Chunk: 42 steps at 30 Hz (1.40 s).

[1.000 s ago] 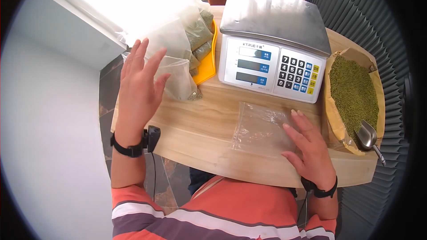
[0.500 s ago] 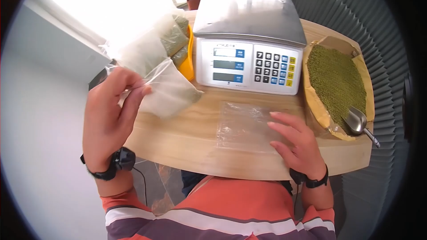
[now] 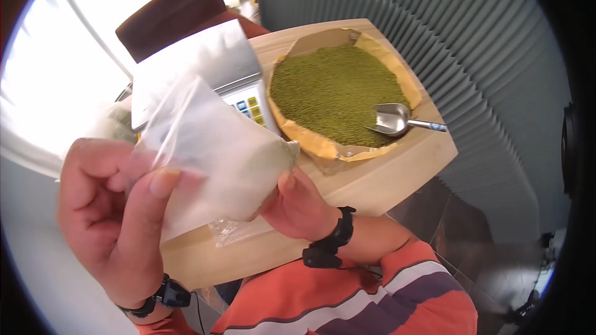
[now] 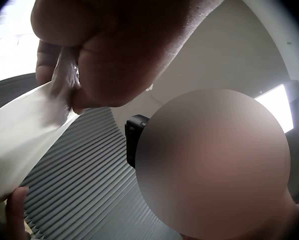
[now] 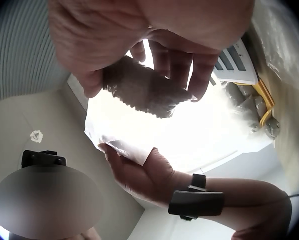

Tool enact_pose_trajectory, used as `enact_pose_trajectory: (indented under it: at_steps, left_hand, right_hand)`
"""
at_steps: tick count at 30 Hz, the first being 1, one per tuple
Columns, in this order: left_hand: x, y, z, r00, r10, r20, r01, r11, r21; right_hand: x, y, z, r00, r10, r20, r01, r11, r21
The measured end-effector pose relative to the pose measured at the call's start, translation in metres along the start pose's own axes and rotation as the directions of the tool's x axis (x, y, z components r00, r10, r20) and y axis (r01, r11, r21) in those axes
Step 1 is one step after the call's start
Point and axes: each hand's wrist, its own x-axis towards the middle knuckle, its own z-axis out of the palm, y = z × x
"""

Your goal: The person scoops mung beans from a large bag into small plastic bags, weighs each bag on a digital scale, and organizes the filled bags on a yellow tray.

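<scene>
A clear plastic bag (image 3: 214, 149) is held up in front of me, tilted, with its filled end toward the right. My left hand (image 3: 115, 217) pinches the gathered upper part between thumb and fingers, as the left wrist view also shows at the bag's bunched film (image 4: 64, 75). My right hand (image 3: 301, 208) grips the filled lower end, its thumb on the near side. Small grains (image 5: 144, 87) lie heaped along the bag's bottom between the right thumb and fingers in the right wrist view. Below, a flat clear bag (image 3: 226, 233) on the table is partly covered.
Behind the held bag stands a digital scale (image 3: 205, 56), its keypad partly hidden. An open paper sack of small green beans (image 3: 335, 90) sits to the right, a metal scoop (image 3: 392, 121) in it. Filled bags (image 5: 247, 107) and a yellow tray (image 5: 264, 97) lie beyond the scale.
The left hand has taken the filled bag from the left side and lifted it to the middle. The right hand has left the flat bag and now holds the filled end. The head view has swung right.
</scene>
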Motion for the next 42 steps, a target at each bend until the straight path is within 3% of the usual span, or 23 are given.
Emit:
enact_pose_trajectory:
  at_steps: [2,3,4,6,7,9,11,12,13,14,15,17,18,21,22,24,27,33,36,40,42]
  left_hand:
    - [0.009,-0.014,0.018,0.998,0.053,-0.028,-0.053,0.999,-0.012]
    - [0.012,-0.022,0.026,0.992,0.101,-0.070,-0.101,0.995,0.000]
    - [0.012,-0.033,0.027,0.992,0.104,-0.069,-0.105,0.994,-0.011]
    - [0.013,-0.052,0.021,0.965,0.261,0.013,-0.261,0.965,0.002]
    - [0.008,-0.054,0.018,0.985,0.175,-0.002,-0.175,0.985,-0.013]
    - [-0.003,-0.076,0.008,0.990,0.135,0.034,-0.135,0.991,0.019]
    - [-0.014,-0.102,-0.001,0.993,0.096,0.069,-0.100,0.994,0.048]
    - [-0.020,-0.114,-0.003,0.997,0.074,0.037,-0.078,0.988,0.132]
    - [-0.024,-0.125,-0.006,0.999,0.053,0.003,-0.052,0.976,0.213]
    - [-0.028,-0.136,-0.011,0.999,0.049,-0.001,-0.048,0.978,0.202]
    - [-0.032,-0.146,-0.017,0.999,0.023,-0.030,-0.017,0.980,0.199]
    - [-0.037,-0.162,-0.027,0.998,0.008,-0.057,0.003,0.981,0.195]
    - [-0.040,-0.165,-0.030,0.998,-0.001,-0.062,0.013,0.983,0.186]
    - [-0.048,-0.169,-0.033,0.993,-0.059,-0.100,0.070,0.992,0.107]
    - [-0.050,-0.170,-0.032,0.992,-0.068,-0.107,0.079,0.992,0.101]
    - [-0.052,-0.167,-0.030,0.993,-0.051,-0.105,0.063,0.991,0.115]
    - [-0.056,-0.164,-0.027,0.996,-0.049,-0.077,0.063,0.982,0.181]
    - [-0.063,-0.169,-0.020,0.999,-0.044,-0.004,0.044,0.978,0.203]
    - [-0.064,-0.171,-0.017,0.998,-0.035,0.050,0.023,0.976,0.218]
    - [-0.069,-0.178,-0.014,0.998,-0.017,0.067,0.002,0.976,0.217]
    - [-0.071,-0.182,-0.013,0.998,0.000,0.062,-0.012,0.979,0.201]
  right_hand:
    - [0.006,-0.019,0.017,0.953,-0.274,-0.131,0.246,0.950,-0.194]
    - [0.004,-0.029,0.021,0.950,-0.282,-0.133,0.252,0.945,-0.207]
    - [-0.002,-0.043,0.023,0.914,-0.335,-0.228,0.264,0.920,-0.290]
    - [-0.009,-0.071,0.027,0.824,-0.466,-0.323,0.307,0.845,-0.437]
    - [-0.011,-0.087,0.028,0.775,-0.541,-0.327,0.344,0.795,-0.500]
    - [-0.018,-0.125,0.015,0.658,-0.712,-0.245,0.338,0.570,-0.749]
    - [-0.022,-0.158,0.011,0.552,-0.830,-0.085,0.255,0.265,-0.930]
    - [-0.024,-0.175,0.008,0.554,-0.829,-0.081,0.249,0.258,-0.934]
    - [-0.027,-0.192,0.003,0.564,-0.826,-0.013,0.166,0.129,-0.978]
    - [-0.027,-0.207,0.000,0.580,-0.813,0.053,0.083,-0.006,-0.997]
    - [-0.027,-0.219,0.002,0.584,-0.810,0.055,0.074,-0.014,-0.997]
    - [-0.023,-0.238,0.007,0.646,-0.761,0.063,-0.128,-0.189,-0.974]
    - [-0.018,-0.244,0.009,0.653,-0.755,0.060,-0.136,-0.196,-0.971]
    - [-0.004,-0.257,0.017,0.770,-0.630,0.100,-0.261,-0.454,-0.852]
    - [0.000,-0.263,0.018,0.777,-0.622,0.097,-0.262,-0.460,-0.849]
    - [0.009,-0.271,0.019,0.868,-0.496,0.023,-0.273,-0.514,-0.813]
    - [0.025,-0.273,0.033,0.899,-0.436,-0.040,-0.293,-0.531,-0.795]
    - [0.044,-0.288,0.055,0.924,-0.342,-0.171,-0.350,-0.575,-0.740]
    - [0.048,-0.293,0.058,0.950,-0.268,-0.160,-0.300,-0.647,-0.701]
    - [0.053,-0.296,0.067,0.944,-0.269,-0.192,-0.324,-0.638,-0.699]
    - [0.053,-0.296,0.070,0.943,-0.228,-0.241,-0.331,-0.696,-0.637]
